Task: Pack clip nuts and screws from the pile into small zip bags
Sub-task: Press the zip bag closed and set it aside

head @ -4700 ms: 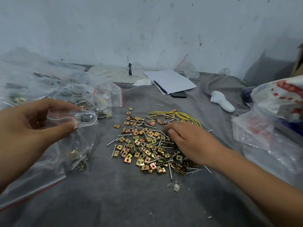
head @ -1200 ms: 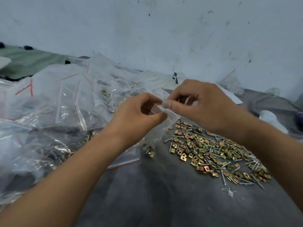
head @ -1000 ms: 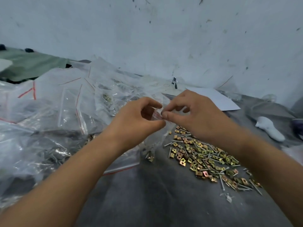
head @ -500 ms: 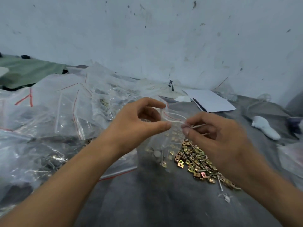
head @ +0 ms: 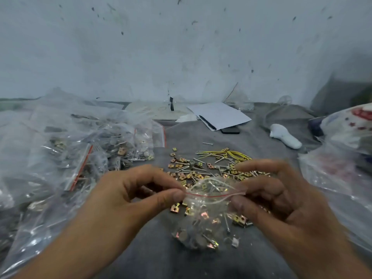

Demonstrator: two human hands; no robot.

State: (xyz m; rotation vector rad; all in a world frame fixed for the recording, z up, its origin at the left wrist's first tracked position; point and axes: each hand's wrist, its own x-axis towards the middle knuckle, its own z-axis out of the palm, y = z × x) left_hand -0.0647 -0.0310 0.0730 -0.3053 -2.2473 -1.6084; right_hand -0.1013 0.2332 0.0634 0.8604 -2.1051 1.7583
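Both hands (head: 128,198) (head: 281,200) pinch zip bag (head: 201,218) mouth's opposite edges.

Grey cloth-covered bench (head: 173,262) against a wall.
On it: a loose pile of clip nuts and screws (head: 203,168) at centre, yellow wire ties (head: 237,155) at its far edge, filled zip bags (head: 80,150) heaped left, white paper sheets (head: 221,114) with a pen (head: 207,122) at rear, a dark phone (head: 230,130), a white object (head: 284,135), plastic bags (head: 342,158) right.

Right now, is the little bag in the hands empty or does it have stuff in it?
It has stuff in it. Gold clips and a screw show through the little bag, bunched at its bottom.
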